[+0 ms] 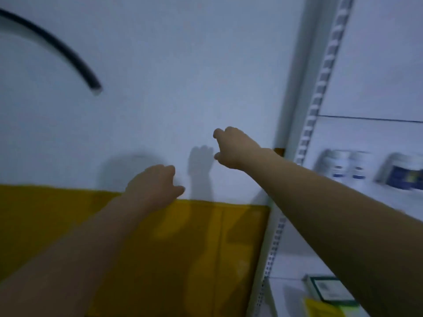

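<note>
Both hands are up at the wall (171, 76). The left hand (153, 186) sits at the top edge of the yellow panel (183, 248). Its fingers bend away from the camera, so can't tell if they press, grip or just hover. The right hand (231, 148) is higher, over bare wall near the upright (326, 72), thumb and fingers loosely parted with nothing between them. The panel covers the lower wall, its right edge against the upright. It looks like flat, stiff, glossy sheet, likely light but slick. Flat palms would probably slide on it, so the top edge or top right corner is the best place to take hold. It may be fixed on, can't tell.

Counts:
- 2 hands
- 1 panel with 1 vertical seam, so 2 sections
- 1 black cable (68, 57) hanging at upper left
- 1 slotted upright
- 2 white bottles (343, 167) on the shelf (375, 185), plus a darker pack beside them, too blurred to name
- 1 green-white box (327, 289) at bottom right, with something yellow in front of it
</note>
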`<state>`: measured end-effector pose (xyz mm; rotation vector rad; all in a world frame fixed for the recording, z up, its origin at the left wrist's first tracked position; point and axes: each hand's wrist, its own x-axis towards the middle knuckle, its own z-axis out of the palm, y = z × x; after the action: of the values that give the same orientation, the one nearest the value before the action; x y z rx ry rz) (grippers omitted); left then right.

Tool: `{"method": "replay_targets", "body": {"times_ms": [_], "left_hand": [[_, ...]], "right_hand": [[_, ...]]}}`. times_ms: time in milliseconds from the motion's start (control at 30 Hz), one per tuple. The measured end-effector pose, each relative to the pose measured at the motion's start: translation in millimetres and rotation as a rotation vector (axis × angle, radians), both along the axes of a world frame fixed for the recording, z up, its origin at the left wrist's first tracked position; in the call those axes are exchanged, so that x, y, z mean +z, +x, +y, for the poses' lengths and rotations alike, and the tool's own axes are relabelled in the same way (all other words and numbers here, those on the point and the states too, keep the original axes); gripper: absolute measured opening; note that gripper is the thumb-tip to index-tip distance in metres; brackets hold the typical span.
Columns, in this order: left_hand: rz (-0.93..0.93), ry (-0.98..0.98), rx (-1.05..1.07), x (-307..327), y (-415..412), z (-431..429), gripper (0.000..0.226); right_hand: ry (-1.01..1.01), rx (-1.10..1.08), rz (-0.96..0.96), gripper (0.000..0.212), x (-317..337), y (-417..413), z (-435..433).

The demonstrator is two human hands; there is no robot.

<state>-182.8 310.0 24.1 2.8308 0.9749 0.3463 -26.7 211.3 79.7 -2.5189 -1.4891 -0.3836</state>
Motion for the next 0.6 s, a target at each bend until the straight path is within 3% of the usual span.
{"method": "replay_targets", "body": {"times_ms": [367,600], "left_hand": [[-0.078,-0.064,-0.642,59.4,124.0,-299.5,0.043],[-0.049,-0.127,-0.931,62.8,170.7,-513.0,0.048]], "right_hand": [[0.028,-0.665,0.012,0.041,44.5,39.5,-366.3],[-0.010,-0.946,0.037,0.037,50.5,29.1,-586.8]]}}
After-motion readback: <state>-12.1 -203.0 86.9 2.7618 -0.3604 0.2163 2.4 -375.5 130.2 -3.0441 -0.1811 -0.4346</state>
